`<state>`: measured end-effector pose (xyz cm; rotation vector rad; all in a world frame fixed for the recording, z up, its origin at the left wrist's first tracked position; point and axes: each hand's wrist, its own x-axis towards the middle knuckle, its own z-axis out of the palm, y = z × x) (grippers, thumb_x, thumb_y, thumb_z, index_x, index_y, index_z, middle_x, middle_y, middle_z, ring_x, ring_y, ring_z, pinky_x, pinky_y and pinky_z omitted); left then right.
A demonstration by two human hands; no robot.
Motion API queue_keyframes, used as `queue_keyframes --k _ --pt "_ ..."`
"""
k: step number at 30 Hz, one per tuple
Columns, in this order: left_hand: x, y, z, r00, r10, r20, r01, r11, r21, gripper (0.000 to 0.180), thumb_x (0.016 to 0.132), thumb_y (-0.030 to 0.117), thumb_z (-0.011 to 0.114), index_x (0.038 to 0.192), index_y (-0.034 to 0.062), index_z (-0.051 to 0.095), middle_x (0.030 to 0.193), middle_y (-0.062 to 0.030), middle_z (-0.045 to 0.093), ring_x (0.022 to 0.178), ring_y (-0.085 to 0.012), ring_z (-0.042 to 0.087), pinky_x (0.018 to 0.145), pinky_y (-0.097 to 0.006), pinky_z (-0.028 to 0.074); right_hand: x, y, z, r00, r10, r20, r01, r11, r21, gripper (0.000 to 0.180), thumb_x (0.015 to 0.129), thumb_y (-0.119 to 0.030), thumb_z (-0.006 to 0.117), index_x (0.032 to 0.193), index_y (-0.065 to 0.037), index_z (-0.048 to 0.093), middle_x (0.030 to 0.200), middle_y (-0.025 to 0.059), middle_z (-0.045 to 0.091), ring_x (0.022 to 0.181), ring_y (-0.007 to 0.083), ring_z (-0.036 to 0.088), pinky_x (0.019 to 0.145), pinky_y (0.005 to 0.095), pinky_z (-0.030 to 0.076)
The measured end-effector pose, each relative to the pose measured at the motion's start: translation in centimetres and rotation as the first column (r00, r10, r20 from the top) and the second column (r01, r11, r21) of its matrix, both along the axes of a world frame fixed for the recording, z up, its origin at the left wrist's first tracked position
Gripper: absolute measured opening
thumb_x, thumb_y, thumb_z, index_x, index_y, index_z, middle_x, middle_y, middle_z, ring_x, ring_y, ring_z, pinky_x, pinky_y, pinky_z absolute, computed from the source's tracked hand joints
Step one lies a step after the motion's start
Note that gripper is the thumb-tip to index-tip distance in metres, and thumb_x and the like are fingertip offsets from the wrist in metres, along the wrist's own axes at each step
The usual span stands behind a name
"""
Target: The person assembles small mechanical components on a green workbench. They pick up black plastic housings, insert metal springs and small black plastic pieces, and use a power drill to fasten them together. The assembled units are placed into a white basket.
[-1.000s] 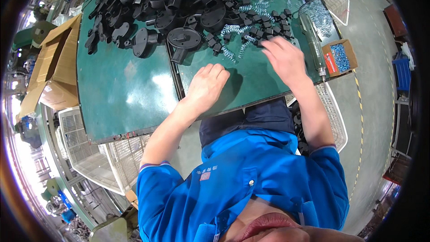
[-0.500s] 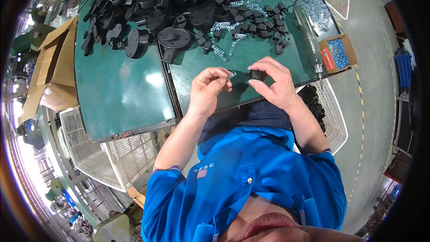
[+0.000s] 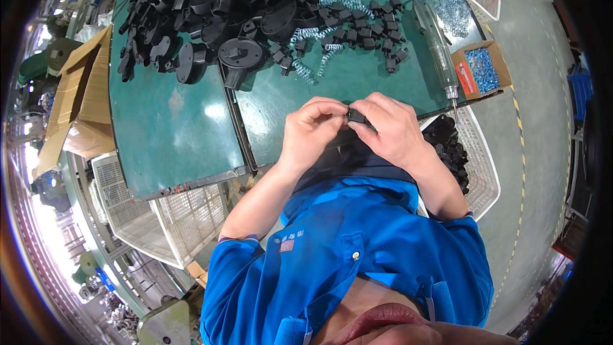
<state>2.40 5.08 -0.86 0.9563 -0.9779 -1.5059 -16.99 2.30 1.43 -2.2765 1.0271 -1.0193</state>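
Close to the table's front edge, my two hands meet. My right hand pinches a small black plastic block between thumb and fingers. My left hand is closed in a pinch on a small metal spring, which its fingertips now mostly cover, right against the block's left side. Beyond the hands lie several loose coil springs and a scatter of similar black blocks.
Black round-headed housings are heaped at the back left of the green table. To the right lie an electric screwdriver and a carton of blue screws. White baskets flank me below table level; an opened cardboard box stands left.
My hands have come together; the spring in my left hand now meets the black block in my right hand. Before, a gap separated them.
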Motion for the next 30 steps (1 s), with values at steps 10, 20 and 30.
queue_keyframes --k 10,20,30 --pt "0.6 0.5 -2.5 0.770 -0.108 -0.629 0.330 0.911 0.248 0.018 0.095 0.009 0.065 0.109 0.0010 0.060 0.090 -0.0090 0.066 0.076 -0.0168 0.065 0.071 -0.029 0.055 -0.2 0.6 0.9 0.984 0.106 0.143 -0.162 0.868 0.469 0.084 0.070 -0.029 0.087 0.142 -0.011 0.047 0.066 0.0065 0.059 0.055 0.0196 0.058 0.055 0.0309 0.049" --pt "2.8 1.6 -1.3 0.822 -0.020 -0.569 0.246 0.914 0.324 0.021 0.093 0.020 0.069 0.105 0.0040 0.061 0.082 -0.0079 0.063 0.067 -0.0161 0.060 0.061 -0.028 0.049 2.0 -1.0 1.5 0.946 0.182 0.268 -0.267 0.906 0.328 0.059 0.073 -0.004 0.079 0.128 -0.007 0.058 0.105 0.0078 0.062 0.078 0.0156 0.062 0.066 0.0281 0.050" --pt "4.8 1.2 -1.2 0.961 -0.154 -0.230 0.222 0.924 0.311 0.033 0.099 0.033 0.060 0.096 0.0001 0.064 0.076 -0.0059 0.064 0.062 -0.0144 0.060 0.056 -0.026 0.051 5.1 -0.2 0.0 0.968 0.111 0.224 -0.139 0.984 0.112 0.026 0.075 -0.005 0.077 0.099 -0.003 0.068 0.090 0.0113 0.070 0.079 0.0263 0.067 0.070 0.0340 0.054"
